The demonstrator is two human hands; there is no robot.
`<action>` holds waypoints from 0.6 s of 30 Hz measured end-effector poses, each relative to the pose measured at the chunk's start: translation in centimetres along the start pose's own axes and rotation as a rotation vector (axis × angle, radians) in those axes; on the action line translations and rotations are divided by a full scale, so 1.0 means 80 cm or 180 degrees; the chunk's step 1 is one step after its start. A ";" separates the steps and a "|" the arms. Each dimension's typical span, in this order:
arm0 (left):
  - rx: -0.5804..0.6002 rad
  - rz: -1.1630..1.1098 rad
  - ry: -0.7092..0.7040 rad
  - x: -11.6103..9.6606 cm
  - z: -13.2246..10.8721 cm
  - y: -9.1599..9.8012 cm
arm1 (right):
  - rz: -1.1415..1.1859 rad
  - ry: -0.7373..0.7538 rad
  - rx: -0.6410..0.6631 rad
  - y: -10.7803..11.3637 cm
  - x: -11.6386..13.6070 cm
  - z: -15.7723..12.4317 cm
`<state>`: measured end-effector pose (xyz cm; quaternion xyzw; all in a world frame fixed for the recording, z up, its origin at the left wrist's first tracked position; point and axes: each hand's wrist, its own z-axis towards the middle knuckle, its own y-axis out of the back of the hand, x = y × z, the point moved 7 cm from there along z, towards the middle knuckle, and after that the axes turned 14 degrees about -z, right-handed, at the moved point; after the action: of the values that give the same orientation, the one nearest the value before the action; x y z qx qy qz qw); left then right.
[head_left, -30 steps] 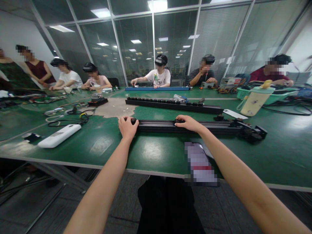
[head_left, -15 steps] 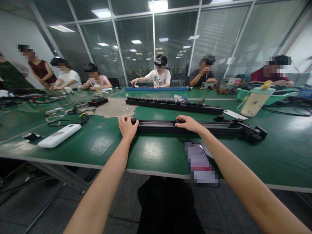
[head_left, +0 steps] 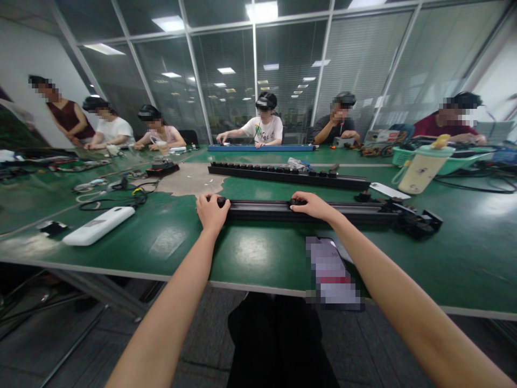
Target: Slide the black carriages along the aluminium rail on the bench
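A long black rail lies across the green table in front of me. At its left end my left hand is closed round a small black part. My right hand grips another small black part on the rail's top, near the middle. Several black pieces sit at the rail's right end. Behind it lies a second black rail with several black parts along its top.
A phone lies at the table's front edge. To the left are a white device and cables; to the right, a cup, a white phone and a green basket. Several people sit beyond.
My hands and the rail have not visibly moved. At the far left, a person in dark green clothing has shifted partly out of view.
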<state>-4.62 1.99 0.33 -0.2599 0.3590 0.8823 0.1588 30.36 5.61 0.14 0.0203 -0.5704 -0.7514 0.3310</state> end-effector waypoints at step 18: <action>0.0026 0.0014 -0.0002 -0.004 -0.001 0.000 | 0.0121 0.0080 -0.0012 0.001 -0.006 -0.002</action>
<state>-4.33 1.91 0.48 -0.2582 0.3631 0.8812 0.1581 30.81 5.70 -0.02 0.0183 -0.5650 -0.7458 0.3523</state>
